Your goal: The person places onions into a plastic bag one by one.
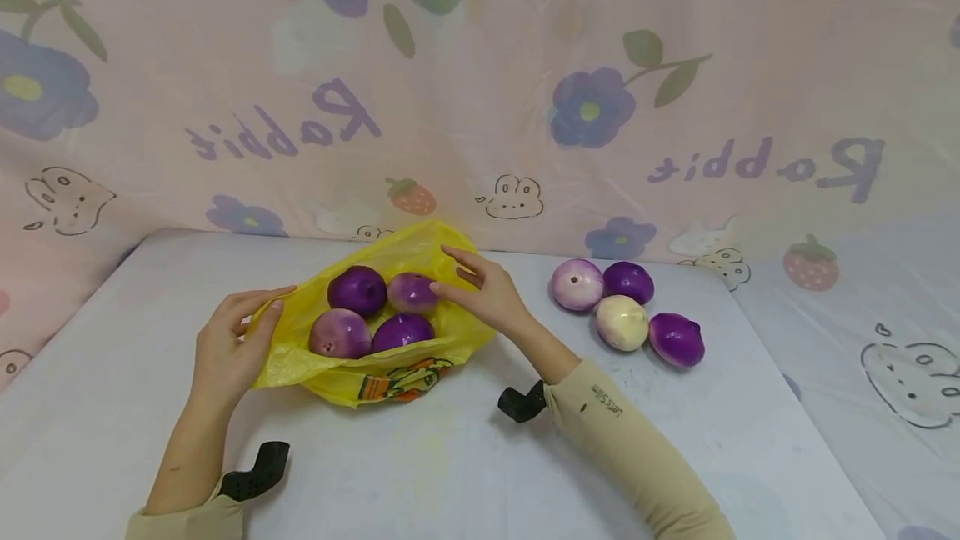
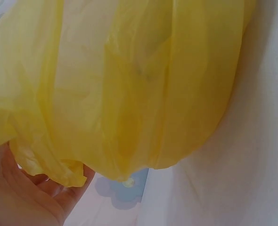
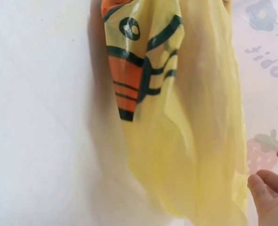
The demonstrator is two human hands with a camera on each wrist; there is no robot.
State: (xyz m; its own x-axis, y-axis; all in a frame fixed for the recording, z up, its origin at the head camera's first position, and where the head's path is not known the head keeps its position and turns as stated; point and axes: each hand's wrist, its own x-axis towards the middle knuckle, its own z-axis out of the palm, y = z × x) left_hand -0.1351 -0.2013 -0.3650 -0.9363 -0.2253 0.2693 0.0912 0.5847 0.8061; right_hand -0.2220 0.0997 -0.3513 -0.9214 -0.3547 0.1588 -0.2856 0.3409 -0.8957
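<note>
A yellow plastic bag (image 1: 300, 348) with a printed orange and dark-green pattern lies on the table, its mouth held wide. Several purple onions sit inside, among them a dark one (image 1: 357, 291), a paler one (image 1: 340, 333) and one at the right (image 1: 412, 292). My left hand (image 1: 232, 348) pinches the bag's left edge between thumb and fingers; the left wrist view shows the yellow film (image 2: 139, 94) bunched there. Over the bag's right side is my right hand (image 1: 491, 294), fingers extended and apart, thumb tip overlapping the right onion. Whether it touches that onion I cannot tell.
To the right of the bag several more onions lie grouped on the white table (image 1: 450, 473): a pale purple one (image 1: 577, 284), a whitish one (image 1: 622, 322) and dark purple ones (image 1: 677, 340). A printed cloth (image 1: 480, 107) hangs behind the table.
</note>
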